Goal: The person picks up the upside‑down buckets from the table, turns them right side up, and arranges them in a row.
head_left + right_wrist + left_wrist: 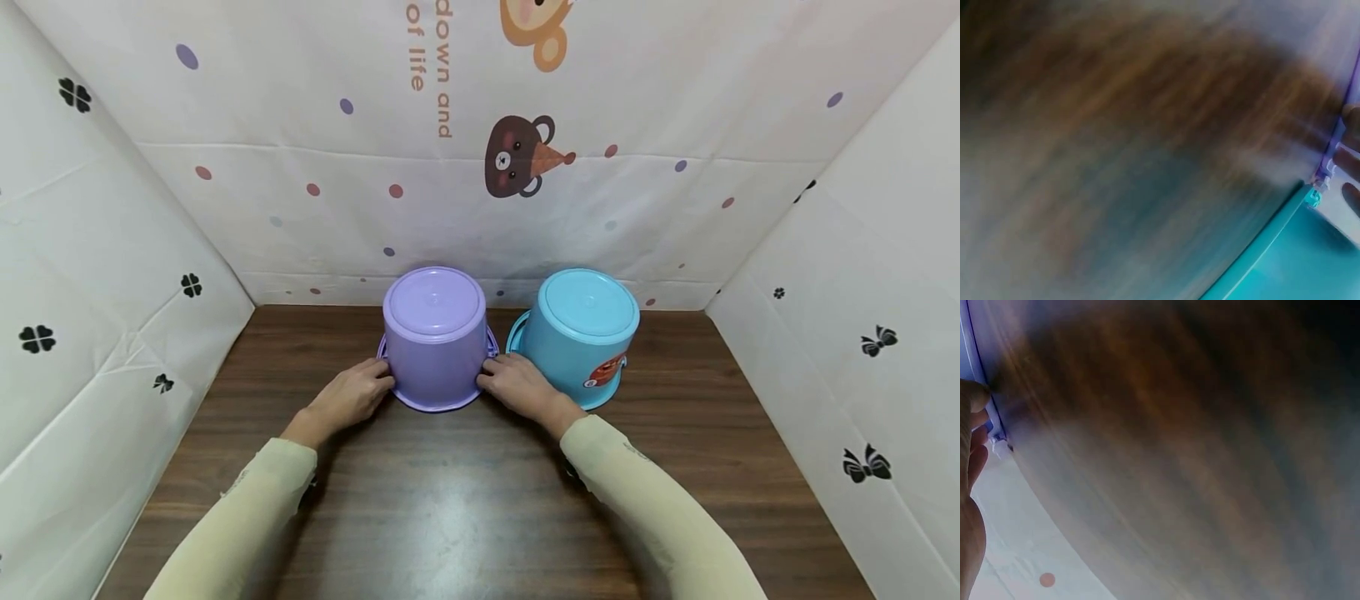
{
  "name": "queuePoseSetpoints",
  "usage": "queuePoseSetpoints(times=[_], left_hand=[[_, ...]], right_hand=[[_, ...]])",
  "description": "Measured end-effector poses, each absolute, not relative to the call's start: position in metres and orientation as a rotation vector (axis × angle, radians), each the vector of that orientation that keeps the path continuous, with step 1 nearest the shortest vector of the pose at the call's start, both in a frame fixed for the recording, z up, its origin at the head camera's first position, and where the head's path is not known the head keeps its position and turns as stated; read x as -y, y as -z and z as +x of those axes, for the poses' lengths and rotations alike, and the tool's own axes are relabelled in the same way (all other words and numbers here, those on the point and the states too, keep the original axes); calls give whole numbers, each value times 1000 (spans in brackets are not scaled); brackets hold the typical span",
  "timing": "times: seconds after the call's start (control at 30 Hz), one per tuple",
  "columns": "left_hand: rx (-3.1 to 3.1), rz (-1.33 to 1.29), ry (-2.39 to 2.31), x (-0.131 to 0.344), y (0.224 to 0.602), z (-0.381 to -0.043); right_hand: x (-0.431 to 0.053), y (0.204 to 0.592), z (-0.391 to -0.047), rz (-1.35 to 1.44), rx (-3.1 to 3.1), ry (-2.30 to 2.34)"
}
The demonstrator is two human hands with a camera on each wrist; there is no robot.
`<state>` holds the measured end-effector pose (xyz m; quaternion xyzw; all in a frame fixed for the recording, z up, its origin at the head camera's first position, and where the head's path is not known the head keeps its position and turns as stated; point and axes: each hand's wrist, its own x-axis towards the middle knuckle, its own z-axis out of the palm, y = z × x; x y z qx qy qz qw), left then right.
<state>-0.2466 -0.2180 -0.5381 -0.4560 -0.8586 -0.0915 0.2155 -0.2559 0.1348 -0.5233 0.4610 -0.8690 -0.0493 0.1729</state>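
A purple bucket [435, 350] stands upside down on the wooden table, base up and rim down. At its left side, my left hand [352, 393] grips the rim with curled fingers; the left wrist view shows the thumb and fingers at the purple rim [975, 353]. My right hand [519, 385] holds the rim on the opposite side, its fingertips at the purple edge in the right wrist view. Close to the right hand sits a turquoise bucket [581, 346], also upside down, with a red-orange sticker. Its rim [1260, 247] fills the lower right of the right wrist view.
The dark wooden table [442, 500] reaches back to a white patterned cloth wall [435, 217] behind the buckets. White cloth walls with black motifs also flank the left [97, 275] and right [847, 333] sides.
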Motion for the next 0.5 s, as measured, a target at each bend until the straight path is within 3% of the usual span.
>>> queuePoseSetpoints(times=[0.5], left_hand=[[2403, -1160, 338, 216, 538, -242]], right_hand=[[-139, 526, -260, 1345, 2355, -13]])
